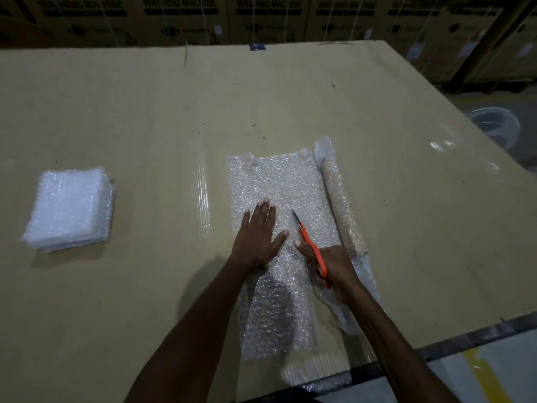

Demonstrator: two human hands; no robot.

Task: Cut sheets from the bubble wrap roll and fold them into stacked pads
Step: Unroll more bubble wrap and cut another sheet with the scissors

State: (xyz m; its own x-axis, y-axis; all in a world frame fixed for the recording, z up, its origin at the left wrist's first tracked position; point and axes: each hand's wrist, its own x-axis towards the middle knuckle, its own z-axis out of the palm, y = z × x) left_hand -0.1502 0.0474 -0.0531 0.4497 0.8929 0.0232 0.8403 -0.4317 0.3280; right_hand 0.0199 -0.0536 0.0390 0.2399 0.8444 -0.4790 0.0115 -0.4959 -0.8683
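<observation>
Head view: at frame centre, the left hand [259, 234] presses flat, fingers spread, on the bubble wrap sheet [276, 181]. Just right, the right hand [331, 266] grips orange scissors [311, 245], blades pointing up-frame alongside the roll [341, 202]. Folded pads [71, 207] sit far left.

dim warm indoor light, soft arm shadows on the worktop [145, 112], glare on the tape strip [203, 193], wide-angle bending at edges, blurred dark background boxes [261, 18]
</observation>
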